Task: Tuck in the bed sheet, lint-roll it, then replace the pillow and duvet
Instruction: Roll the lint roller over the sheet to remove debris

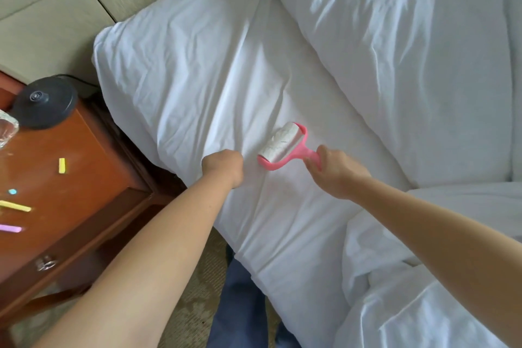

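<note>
1. Here, the right hand (336, 171) is the working grip: its fingers are curled round the pink handle of the lint roller (282, 147), holding it near the handle's end.
2. The roller's white sticky drum lies on the bed sheet (254, 79), just beyond the hand and a little in from the near edge of the bed.
3. The left hand (224, 167) is balled up with its knuckles down on the sheet just beside the roller. Its fingers are hidden, so whether it bunches cloth or only presses it flat cannot be told.
4. The roller looks light and stiff, a plastic frame with a paper drum. The handle is the place to hold it, since the drum is tacky and would stick to fingers.
5. The sheet is thin, soft cloth and shows creases. It will likely drag and ruck up under the sticky drum unless it is held taut, which the left hand seems placed to do.
6. Further out, the pillow (409, 65) lies across the far side of the bed and the duvet (423, 277) is heaped toward the foot. Both look bulky, soft and light, best taken by an edge or corner with two hands.
7. To the left stands a wooden bedside surface (93, 178).
</note>
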The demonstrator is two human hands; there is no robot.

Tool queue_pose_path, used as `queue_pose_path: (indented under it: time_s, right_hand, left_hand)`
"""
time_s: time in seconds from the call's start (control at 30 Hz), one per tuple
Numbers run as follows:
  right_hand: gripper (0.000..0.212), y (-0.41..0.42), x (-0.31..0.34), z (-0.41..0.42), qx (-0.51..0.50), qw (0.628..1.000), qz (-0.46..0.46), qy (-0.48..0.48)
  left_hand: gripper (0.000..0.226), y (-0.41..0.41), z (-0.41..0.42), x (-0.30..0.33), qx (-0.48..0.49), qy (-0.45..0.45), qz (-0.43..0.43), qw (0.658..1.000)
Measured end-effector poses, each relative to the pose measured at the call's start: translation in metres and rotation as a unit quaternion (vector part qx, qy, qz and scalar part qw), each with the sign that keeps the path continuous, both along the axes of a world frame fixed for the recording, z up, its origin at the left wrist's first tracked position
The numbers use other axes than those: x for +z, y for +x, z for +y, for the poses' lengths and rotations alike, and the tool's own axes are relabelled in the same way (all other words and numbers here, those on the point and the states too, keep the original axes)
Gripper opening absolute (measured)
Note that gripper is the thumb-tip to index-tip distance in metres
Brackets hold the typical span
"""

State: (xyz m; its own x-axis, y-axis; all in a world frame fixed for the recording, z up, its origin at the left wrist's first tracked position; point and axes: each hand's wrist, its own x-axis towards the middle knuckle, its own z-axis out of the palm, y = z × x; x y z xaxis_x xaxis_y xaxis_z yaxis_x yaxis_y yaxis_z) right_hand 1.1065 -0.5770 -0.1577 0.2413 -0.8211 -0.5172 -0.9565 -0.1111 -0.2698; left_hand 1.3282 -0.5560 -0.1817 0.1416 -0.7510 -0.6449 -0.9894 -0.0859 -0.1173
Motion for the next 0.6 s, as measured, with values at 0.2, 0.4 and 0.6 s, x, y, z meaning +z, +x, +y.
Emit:
queue_pose_path:
  time_s: [0.2,0.4,0.6]
  right_hand:
    - [0.033,0.026,-0.005,0.003,0.008,0.999,0.040,0.017]
    - [0.035,0.060,-0.008,-0.022,0.002,0.999,0.038,0.018]
    - [0.038,0.092,-0.015,-0.044,-0.014,0.999,0.029,0.021]
  left_hand:
    - [0.011,0.014,0.002,-0.003,0.009,-0.014,0.007,1.000]
    - [0.007,0.047,-0.017,-0.003,0.031,-0.030,0.010,0.999]
    - [0.010,0.089,-0.042,-0.003,0.056,-0.042,0.011,0.997]
